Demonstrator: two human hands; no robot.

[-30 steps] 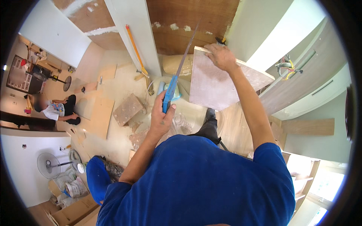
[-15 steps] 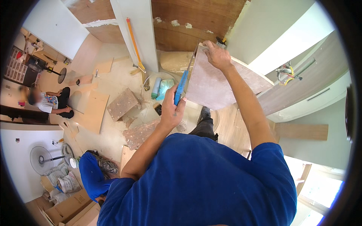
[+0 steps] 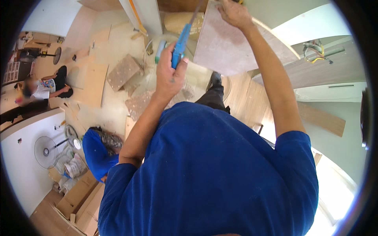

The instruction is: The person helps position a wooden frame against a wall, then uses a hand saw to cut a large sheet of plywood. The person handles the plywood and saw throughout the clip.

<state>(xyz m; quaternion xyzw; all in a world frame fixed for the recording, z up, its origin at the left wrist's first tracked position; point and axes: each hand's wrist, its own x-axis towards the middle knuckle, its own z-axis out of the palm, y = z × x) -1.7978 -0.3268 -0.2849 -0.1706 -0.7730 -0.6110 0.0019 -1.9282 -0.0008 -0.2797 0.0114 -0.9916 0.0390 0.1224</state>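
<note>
My left hand is wrapped round the blue handle of a hand saw. Its thin dark blade points up and away, along the left edge of a pale board. My right hand grips the board at its far edge, with fingers bent over the face. The board stands tilted in front of me, its near corner hanging above the floor. Whether the teeth touch the board's edge cannot be made out.
Stained board pieces lie on the floor left of my boot. An orange-handled pole leans beyond. Loose wires stick out at right. A person sits at far left; another, in blue, crouches near a standing fan.
My view has tipped down, so the board, saw and hands appear higher. The saw stays in my left hand beside the board's edge, and my right hand still grips the board.
</note>
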